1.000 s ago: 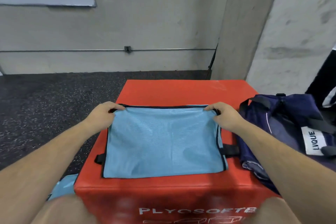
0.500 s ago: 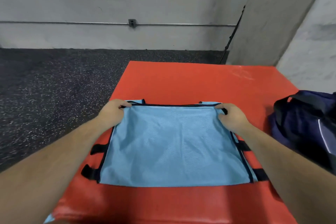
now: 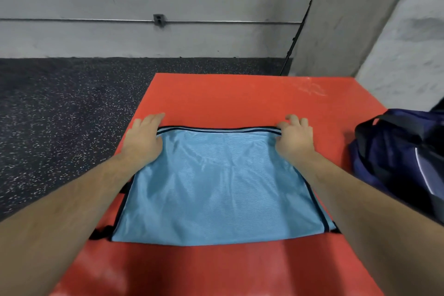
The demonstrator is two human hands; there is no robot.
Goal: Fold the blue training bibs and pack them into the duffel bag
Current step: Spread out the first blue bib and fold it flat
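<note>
A light blue training bib (image 3: pixel 216 187) with dark trim lies folded flat on the red plyo box (image 3: pixel 240 96). My left hand (image 3: pixel 144 139) rests flat on the bib's far left corner, fingers straight and reaching past the edge onto the box. My right hand (image 3: pixel 295 142) lies on the far right corner with its fingers loosely spread and lifted a little, gripping nothing that I can make out. The navy duffel bag (image 3: pixel 396 151) sits at the right edge of the box, partly cut off by the frame.
Black straps (image 3: pixel 98 233) stick out from under the bib's near left corner. Dark speckled rubber floor (image 3: pixel 60 115) lies to the left and behind the box. A grey wall and a concrete pillar (image 3: pixel 336 19) stand behind.
Both hands let go of the bib's far edge, which they were pinching, and now rest on its corners with the fingers spread out. The camera has moved closer over the box.
</note>
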